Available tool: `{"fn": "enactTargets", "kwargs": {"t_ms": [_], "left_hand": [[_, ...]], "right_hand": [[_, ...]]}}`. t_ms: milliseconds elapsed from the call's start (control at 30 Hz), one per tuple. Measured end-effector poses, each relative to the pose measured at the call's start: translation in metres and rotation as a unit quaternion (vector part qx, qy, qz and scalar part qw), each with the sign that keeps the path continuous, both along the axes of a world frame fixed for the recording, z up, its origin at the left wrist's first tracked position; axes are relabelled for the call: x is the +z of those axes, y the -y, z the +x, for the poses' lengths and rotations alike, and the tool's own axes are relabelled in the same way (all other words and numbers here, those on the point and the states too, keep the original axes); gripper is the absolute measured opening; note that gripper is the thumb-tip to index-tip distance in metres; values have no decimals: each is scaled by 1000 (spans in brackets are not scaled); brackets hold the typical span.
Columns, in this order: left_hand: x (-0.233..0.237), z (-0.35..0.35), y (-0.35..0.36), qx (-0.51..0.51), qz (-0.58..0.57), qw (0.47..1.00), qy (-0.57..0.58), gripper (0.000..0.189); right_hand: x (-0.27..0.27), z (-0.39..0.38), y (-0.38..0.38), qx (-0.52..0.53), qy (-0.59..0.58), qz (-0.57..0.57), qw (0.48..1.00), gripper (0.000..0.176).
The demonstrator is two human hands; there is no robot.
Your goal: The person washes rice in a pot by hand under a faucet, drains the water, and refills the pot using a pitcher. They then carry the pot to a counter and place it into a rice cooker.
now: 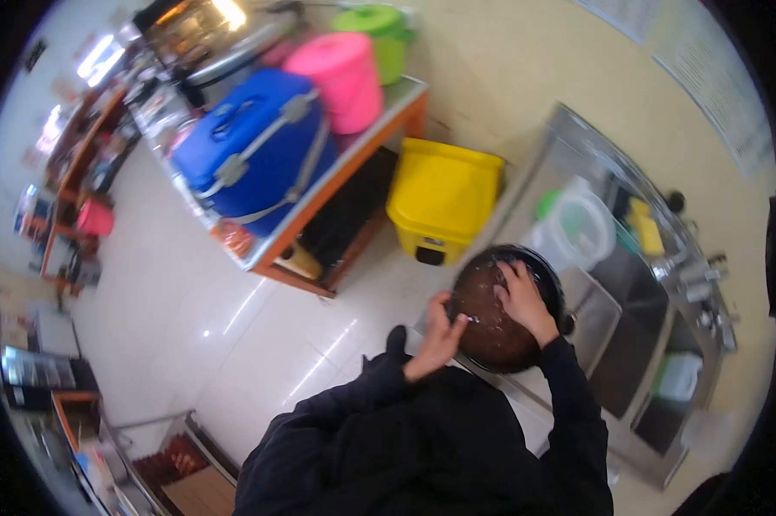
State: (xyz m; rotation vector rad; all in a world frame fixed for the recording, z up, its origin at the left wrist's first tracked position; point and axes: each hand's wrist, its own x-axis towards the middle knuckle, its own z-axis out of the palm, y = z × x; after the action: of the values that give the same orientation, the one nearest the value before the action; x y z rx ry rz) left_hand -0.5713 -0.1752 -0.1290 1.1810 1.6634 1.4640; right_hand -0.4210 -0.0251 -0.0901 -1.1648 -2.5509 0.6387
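Round dark pan (491,335), glossy and wet, flecked white with foam, tilted at the front edge of the stainless worktop (569,150), beside the sink basin (637,344). Left hand (438,334) clamped on the pan's near rim. Right hand (520,297) open, fingers spread and pressed on the inner curve. Boxy yellow plastic bin (444,193) on the floor nearby.

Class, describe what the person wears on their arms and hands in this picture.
The left sleeve and right sleeve are long, black and plain, reaching the wrists. The left hand and right hand are bare: no gloves, no watch or ring visible.
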Motion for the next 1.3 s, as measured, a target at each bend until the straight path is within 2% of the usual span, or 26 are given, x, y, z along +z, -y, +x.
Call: {"fn": "enactTargets", "kwargs": {"t_ms": [100,200,233,333,467,667,700,800,833,933,1067,1100,1200,1233,1300], "left_hand": [[-1,-4,-3,-32,21,998,58,50],[9,-7,-2,-42,15,998,45,48],[11,-7,-2,-41,17,998,43,48],[13,-8,-3,-40,17,998,37,47],[4,-7,-5,-29,22,999,19,46],[2,-4,-6,-32,18,998,54,45],[4,-4,-6,-28,14,998,53,45],[2,-4,-7,-31,13,997,62,45],[2,-5,-7,-32,16,998,57,45],[2,-6,-8,-32,24,998,45,45],[-4,-7,-8,-14,14,1000,6,46],[-8,-5,-8,-13,9,1000,-8,47],[-3,-9,-6,-33,-7,999,31,49],[-7,-7,-6,-26,-2,1000,5,48],[4,-10,-8,-47,1,999,24,46]], "right_hand": [[14,-22,16,37,136,-23,990,47],[26,-29,38,125,140,-17,982,48],[28,-28,48,136,105,-26,985,42],[23,-15,64,213,102,-46,971,36],[33,10,69,213,138,-66,965,29],[25,36,29,102,122,-21,987,41],[21,36,21,92,103,-15,990,50],[30,19,13,50,79,-46,995,55],[28,13,11,64,123,-28,990,60],[27,-10,18,103,153,-19,983,59],[22,-27,39,174,156,-1,972,52],[13,-25,43,191,140,-5,972,49],[25,-16,62,245,185,16,952,41],[23,-7,69,246,172,3,954,40],[14,10,73,254,134,-11,958,39]]}}
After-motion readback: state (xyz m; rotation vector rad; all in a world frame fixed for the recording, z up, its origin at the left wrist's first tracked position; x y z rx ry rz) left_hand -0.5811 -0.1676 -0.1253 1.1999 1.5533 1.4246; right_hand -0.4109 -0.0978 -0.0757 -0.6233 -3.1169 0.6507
